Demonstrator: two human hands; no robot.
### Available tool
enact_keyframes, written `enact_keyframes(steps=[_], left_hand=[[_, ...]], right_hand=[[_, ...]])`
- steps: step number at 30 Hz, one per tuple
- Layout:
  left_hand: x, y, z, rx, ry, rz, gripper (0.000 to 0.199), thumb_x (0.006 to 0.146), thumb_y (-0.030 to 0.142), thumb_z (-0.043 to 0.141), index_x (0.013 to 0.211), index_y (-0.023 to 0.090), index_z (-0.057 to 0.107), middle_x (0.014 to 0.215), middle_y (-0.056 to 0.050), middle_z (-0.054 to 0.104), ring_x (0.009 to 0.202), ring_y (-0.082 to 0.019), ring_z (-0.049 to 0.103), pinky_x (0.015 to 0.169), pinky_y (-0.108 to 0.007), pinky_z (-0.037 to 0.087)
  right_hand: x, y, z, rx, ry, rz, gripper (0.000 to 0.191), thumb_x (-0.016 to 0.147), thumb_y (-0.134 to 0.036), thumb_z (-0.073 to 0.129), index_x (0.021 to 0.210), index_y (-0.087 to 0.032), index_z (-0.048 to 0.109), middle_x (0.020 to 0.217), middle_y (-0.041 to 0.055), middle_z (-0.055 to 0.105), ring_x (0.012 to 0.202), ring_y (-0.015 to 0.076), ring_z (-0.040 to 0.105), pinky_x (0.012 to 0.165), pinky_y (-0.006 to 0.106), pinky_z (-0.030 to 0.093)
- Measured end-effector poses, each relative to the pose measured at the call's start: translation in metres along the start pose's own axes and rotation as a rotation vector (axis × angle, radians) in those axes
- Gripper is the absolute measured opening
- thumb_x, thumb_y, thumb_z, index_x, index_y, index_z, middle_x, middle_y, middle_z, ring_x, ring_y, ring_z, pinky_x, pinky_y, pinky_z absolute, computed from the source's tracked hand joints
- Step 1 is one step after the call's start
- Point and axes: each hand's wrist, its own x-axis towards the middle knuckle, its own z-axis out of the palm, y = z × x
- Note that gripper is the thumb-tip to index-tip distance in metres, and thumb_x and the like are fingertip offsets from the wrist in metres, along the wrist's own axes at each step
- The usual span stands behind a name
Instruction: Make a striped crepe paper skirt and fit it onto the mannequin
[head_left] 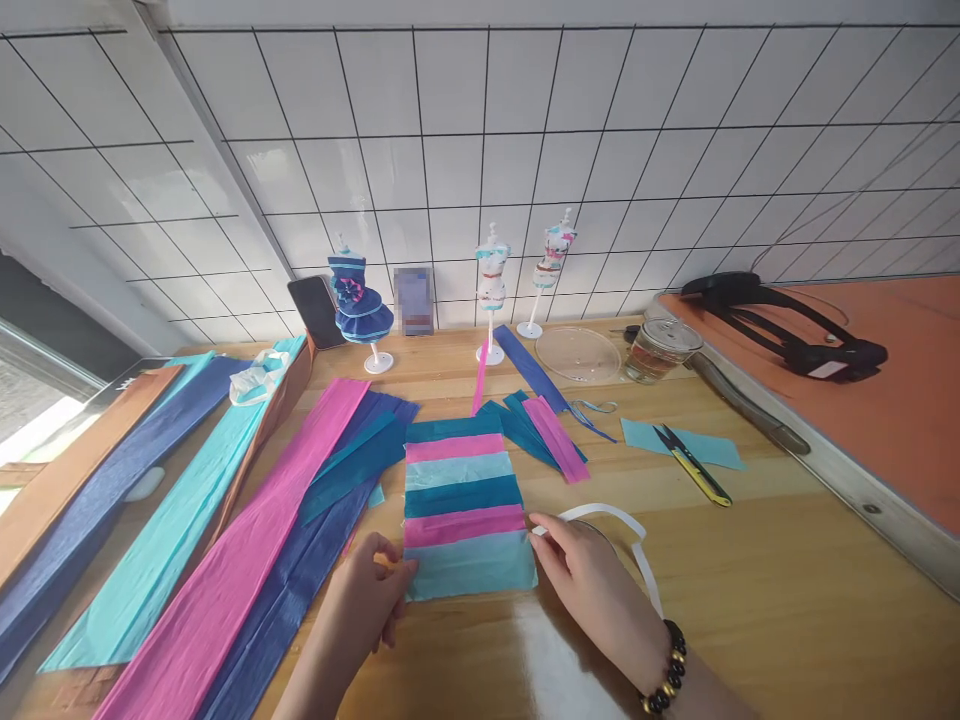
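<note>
Striped sheet (pixel 466 500) lies between curled left hand (pixel 369 592) and palm-down right hand (pixel 591 570).

Small craft corner set up for miniature dressmaking

A pale wooden desk (pixel 795 560) set against a white tiled wall (pixel 450 90) serves as a craft workspace; whether it belongs to a home or a shop cannot be told. The trade shows in a miniature white dress form wearing a ruffled blue dress (pixel 364 318) and two small white dress forms (pixel 492 275) with coloured patches. Long pink crinkled strips (pixel 247 550), a striped panel in teal, pink and pale blue (pixel 465 500), thin white tape (pixel 607 515) and yellow-and-black thread snips (pixel 694 467) are making supplies. Daylight enters at the left.
</note>
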Motion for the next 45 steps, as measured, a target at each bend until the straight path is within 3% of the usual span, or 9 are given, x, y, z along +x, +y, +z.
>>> enact_keyframes(steps=[3,8,11,13,15,19,26,33,45], left_hand=[[-0.005,0.003,-0.001,0.215,0.107,0.045,0.013,0.08,0.034,0.044,0.076,0.024,0.037,0.04,0.009,0.049,0.028,-0.013,0.046,0.033,-0.021,0.029],[-0.028,0.023,0.01,0.741,0.455,0.247,0.025,0.085,0.04,0.043,0.092,0.019,0.054,0.053,-0.004,0.064,0.051,-0.028,0.064,0.045,-0.031,0.04],[-0.034,0.032,0.033,0.763,0.523,0.719,0.027,0.088,0.036,0.044,0.1,0.018,0.059,0.087,-0.01,0.072,0.081,-0.026,0.068,0.065,-0.033,0.05],[-0.031,0.032,0.051,0.763,0.439,1.016,0.032,0.089,0.033,0.042,0.111,0.014,0.056,0.107,-0.013,0.068,0.103,-0.027,0.061,0.08,-0.035,0.05],[-0.026,0.029,0.066,0.788,0.35,1.149,0.044,0.089,0.033,0.042,0.123,0.007,0.048,0.128,-0.018,0.055,0.12,-0.028,0.049,0.093,-0.039,0.045],[-0.016,0.021,0.083,0.858,0.258,1.141,0.062,0.087,0.047,0.042,0.135,0.008,0.036,0.14,-0.018,0.042,0.131,-0.029,0.035,0.101,-0.045,0.036],[-0.016,0.018,0.085,0.908,0.28,1.13,0.067,0.083,0.057,0.041,0.136,0.014,0.038,0.143,-0.013,0.039,0.132,-0.029,0.031,0.104,-0.046,0.029],[-0.019,0.023,0.087,0.893,0.283,1.103,0.076,0.078,0.066,0.04,0.134,0.016,0.041,0.14,-0.013,0.043,0.13,-0.032,0.035,0.101,-0.048,0.034],[-0.017,0.028,0.094,0.845,0.289,1.073,0.079,0.075,0.071,0.039,0.123,0.009,0.052,0.135,-0.019,0.048,0.129,-0.034,0.037,0.101,-0.049,0.038]], right_hand=[[-0.004,0.005,-0.002,0.012,-0.008,0.017,0.031,0.089,-0.02,0.036,0.102,-0.015,0.064,0.091,0.0091,0.072,0.082,0.02,0.066,0.069,0.029,0.049],[-0.01,0.013,-0.001,0.072,-0.03,0.021,0.032,0.088,-0.022,0.04,0.111,-0.015,0.061,0.096,0.0084,0.071,0.087,0.0194,0.065,0.074,0.03,0.05],[-0.012,0.014,-0.003,0.098,-0.064,0.036,0.034,0.09,-0.024,0.038,0.115,-0.015,0.059,0.096,0.008,0.07,0.088,0.0196,0.065,0.075,0.03,0.05],[-0.014,0.014,-0.005,0.11,-0.075,0.054,0.035,0.09,-0.023,0.038,0.117,-0.014,0.058,0.101,0.0087,0.069,0.093,0.0202,0.064,0.078,0.031,0.049],[-0.015,0.015,-0.005,0.112,-0.083,0.068,0.036,0.089,-0.022,0.039,0.119,-0.013,0.057,0.107,0.0096,0.068,0.098,0.0207,0.063,0.081,0.031,0.049],[-0.017,0.02,-0.004,0.111,-0.098,0.077,0.038,0.088,-0.02,0.041,0.122,-0.011,0.055,0.111,0.0103,0.066,0.099,0.0212,0.062,0.083,0.031,0.048],[-0.019,0.027,-0.007,0.088,-0.048,0.036,0.037,0.088,-0.019,0.041,0.121,-0.012,0.055,0.11,0.0098,0.067,0.096,0.0204,0.064,0.079,0.031,0.051],[-0.019,0.04,-0.002,-0.175,0.183,-0.12,0.028,0.09,-0.015,0.037,0.101,-0.017,0.063,0.092,0.0086,0.071,0.076,0.0196,0.067,0.062,0.03,0.05],[-0.02,0.053,-0.009,-0.245,0.199,-0.12,0.026,0.092,-0.018,0.037,0.088,-0.02,0.062,0.078,0.0034,0.068,0.067,0.0161,0.064,0.057,0.026,0.043]])
